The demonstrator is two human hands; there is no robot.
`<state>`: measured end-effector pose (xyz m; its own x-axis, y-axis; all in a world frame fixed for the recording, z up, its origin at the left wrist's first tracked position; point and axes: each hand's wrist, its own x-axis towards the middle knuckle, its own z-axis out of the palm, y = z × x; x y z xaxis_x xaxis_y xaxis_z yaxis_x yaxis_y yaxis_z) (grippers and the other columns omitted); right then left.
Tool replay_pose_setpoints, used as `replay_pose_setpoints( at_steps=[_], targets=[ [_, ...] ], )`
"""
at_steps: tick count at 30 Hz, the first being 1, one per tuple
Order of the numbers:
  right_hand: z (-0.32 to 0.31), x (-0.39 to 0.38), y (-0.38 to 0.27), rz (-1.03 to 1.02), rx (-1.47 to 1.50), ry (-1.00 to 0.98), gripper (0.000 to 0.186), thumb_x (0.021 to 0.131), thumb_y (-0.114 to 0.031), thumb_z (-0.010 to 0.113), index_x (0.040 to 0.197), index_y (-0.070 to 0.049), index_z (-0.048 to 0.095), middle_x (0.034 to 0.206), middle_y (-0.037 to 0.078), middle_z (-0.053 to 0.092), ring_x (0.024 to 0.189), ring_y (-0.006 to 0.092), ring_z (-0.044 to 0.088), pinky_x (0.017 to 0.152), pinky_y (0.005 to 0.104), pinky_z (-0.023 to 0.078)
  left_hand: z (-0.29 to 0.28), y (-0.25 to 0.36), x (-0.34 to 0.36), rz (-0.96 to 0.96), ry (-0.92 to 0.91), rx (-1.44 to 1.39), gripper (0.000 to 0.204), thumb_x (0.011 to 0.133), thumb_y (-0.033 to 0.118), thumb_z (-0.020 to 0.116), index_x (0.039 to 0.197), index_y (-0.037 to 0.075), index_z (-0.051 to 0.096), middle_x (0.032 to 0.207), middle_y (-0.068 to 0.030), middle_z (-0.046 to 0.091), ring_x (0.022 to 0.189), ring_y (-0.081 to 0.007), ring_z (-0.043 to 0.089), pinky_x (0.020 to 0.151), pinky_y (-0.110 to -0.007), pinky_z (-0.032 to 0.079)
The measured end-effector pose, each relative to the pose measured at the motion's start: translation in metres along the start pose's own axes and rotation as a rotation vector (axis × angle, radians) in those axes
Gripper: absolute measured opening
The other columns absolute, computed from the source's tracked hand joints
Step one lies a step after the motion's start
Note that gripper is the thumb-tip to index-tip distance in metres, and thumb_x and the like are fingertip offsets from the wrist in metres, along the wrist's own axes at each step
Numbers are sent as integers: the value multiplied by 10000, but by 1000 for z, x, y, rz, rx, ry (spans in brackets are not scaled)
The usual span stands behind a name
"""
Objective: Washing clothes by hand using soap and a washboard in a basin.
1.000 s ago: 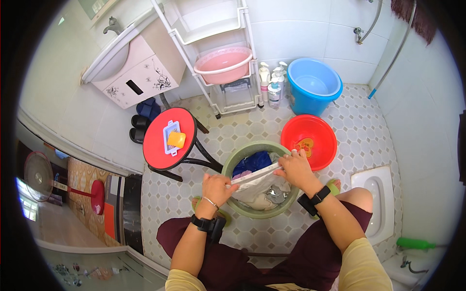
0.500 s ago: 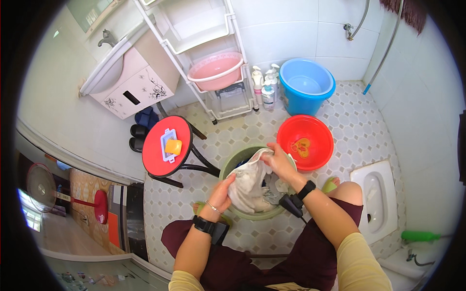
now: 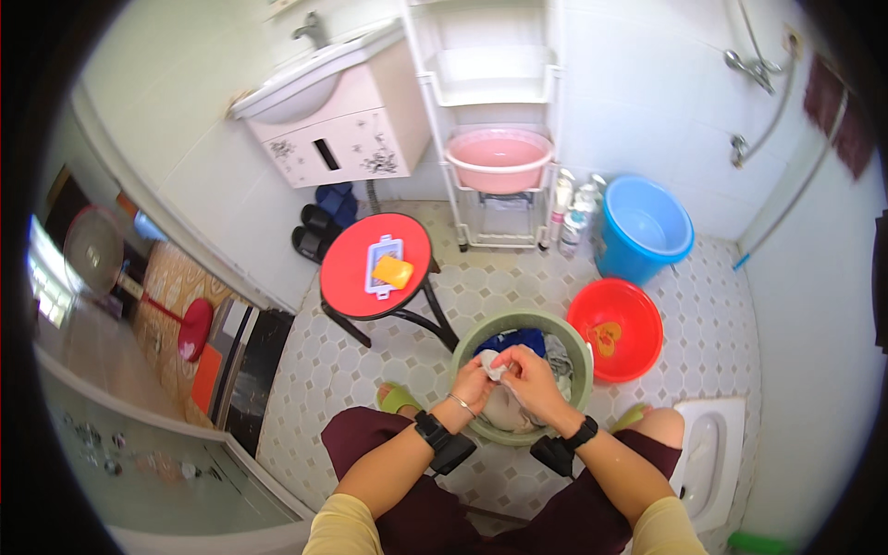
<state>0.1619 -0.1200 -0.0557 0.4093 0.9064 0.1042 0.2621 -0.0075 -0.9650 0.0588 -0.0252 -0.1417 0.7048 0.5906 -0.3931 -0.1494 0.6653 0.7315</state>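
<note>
Over a green tub (image 3: pixel 580 388) on the floor, my two hands meet and pinch a small bunched part of white cloth (image 3: pixel 494 366). My left hand (image 3: pixel 473 386) grips it from the left, fingers closed. On the other side, the fingers of my right hand (image 3: pixel 531 379) are closed on the same piece. Pale cloth (image 3: pixel 504 412) hangs or lies below my hands in the tub; whether it is one piece with the part I hold, I cannot tell. Blue cloth (image 3: pixel 518 340) and grey cloth (image 3: pixel 559 357) lie further back inside.
A red basin (image 3: pixel 638 319) stands right of the tub, with a blue bucket (image 3: pixel 615 250) behind it. To the left, a red stool (image 3: pixel 347 282) carries a tray with yellow soap (image 3: pixel 393 271). A squat toilet (image 3: pixel 708 453) is at the right. Pump bottles (image 3: pixel 572 227) stand by a white rack (image 3: pixel 509 231).
The white cloth was stretched wide between my hands; now my hands are close together on a small bunched part. More of the blue cloth shows. The whole view has shifted and turned.
</note>
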Motion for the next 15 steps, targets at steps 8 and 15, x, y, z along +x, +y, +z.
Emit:
replay_pose_setpoints(
  at_steps=[8,15],
  targets=[
    [12,5,-25,29,141,-323,185,705,42,522,851,-67,555,714,-55,462,625,28,415,568,179,349,0,7,-14,-120,-159,-247,144,850,159,483,938,95,578,878,-16,604,802,-139,589,705,-273,476],
    [11,2,-38,150,143,-389,202,702,59,513,860,-61,550,727,-45,468,658,28,434,596,179,362,-18,-7,-11,-242,10,-244,132,857,211,499,905,116,578,885,-14,603,835,-143,584,716,-257,473]
  ],
)
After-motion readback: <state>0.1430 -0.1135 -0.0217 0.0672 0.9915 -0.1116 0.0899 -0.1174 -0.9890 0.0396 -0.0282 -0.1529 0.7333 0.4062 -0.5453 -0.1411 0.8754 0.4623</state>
